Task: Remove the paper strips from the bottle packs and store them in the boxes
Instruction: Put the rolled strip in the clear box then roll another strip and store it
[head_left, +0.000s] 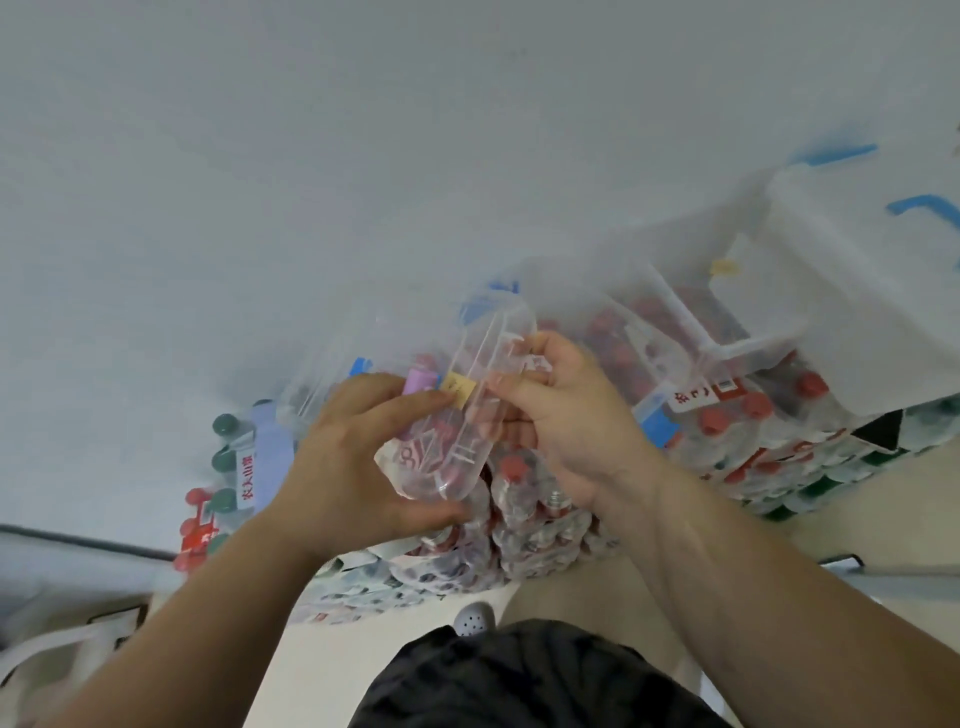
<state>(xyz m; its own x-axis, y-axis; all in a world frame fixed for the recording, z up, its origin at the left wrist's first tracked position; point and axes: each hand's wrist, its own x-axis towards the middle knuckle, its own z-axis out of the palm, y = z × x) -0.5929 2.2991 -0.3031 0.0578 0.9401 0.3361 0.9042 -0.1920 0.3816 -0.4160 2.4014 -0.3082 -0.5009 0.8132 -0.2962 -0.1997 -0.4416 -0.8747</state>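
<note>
Left hand (358, 457): I see it curled round the small clear plastic box (470, 415), forefinger on the yellow paper strip (457, 391).
Right hand (566, 415): pinches the box edge.
Risk: the strip may slip out if that finger lifts.

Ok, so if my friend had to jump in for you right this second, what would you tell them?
Left hand: holds the small clear box from below, with a fingertip on the yellow strip.
Right hand: grips the other side of the box.
Where things are: the box is held above the red-capped bottle packs. A purple strip sits beside the yellow one. I cannot tell whether either is inside the box yet.
Done: cannot tell how many strips are stored.
Left: a blue strip is still on a pack to the right. Probably secure these two first, then go for that one.
</note>
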